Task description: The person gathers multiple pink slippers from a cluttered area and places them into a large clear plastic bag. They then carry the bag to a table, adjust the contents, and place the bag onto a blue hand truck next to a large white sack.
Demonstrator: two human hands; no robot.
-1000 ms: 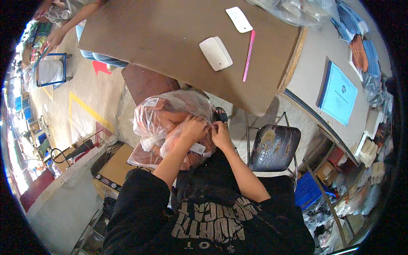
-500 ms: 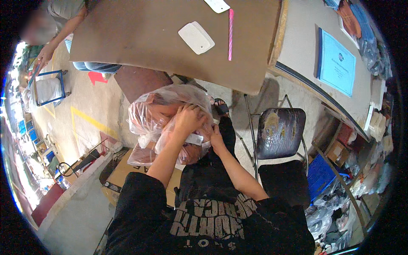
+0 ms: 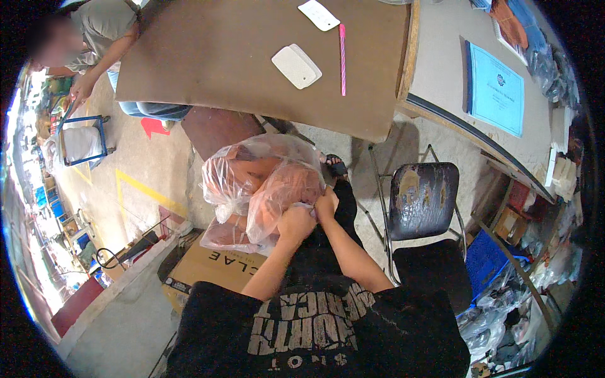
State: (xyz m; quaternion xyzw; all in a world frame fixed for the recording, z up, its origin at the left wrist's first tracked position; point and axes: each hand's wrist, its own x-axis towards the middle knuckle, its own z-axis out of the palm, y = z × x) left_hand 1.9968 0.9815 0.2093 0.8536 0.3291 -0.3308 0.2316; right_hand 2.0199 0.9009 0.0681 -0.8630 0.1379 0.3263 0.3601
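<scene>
Several clear plastic bags filled with orange-brown soft goods are heaped in front of me; I cannot make out the goods' kind. The nearest plastic bag point(image 3: 277, 198) has its gathered end toward me. My left hand point(image 3: 297, 224) is closed on that gathered plastic, knuckles up. Close beside it, almost touching, my right hand point(image 3: 326, 205) pinches the same bunched end at the bag's right side. Another clear bag point(image 3: 230, 179) lies against it on the left, with a twisted knot. The plastic between my fingers is mostly hidden.
Ahead stands a brown table point(image 3: 220, 57) with white tags point(image 3: 296, 66) and a pink striped stick point(image 3: 342, 60). A worn black chair point(image 3: 423, 195) is at my right, a cardboard box point(image 3: 211, 268) at lower left. Another person's arm point(image 3: 104, 66) reaches toward a blue trolley point(image 3: 82, 142).
My left hand has come off the top of the bag and down toward me, joining my right hand at the gathered end. The white label on the bag no longer shows.
</scene>
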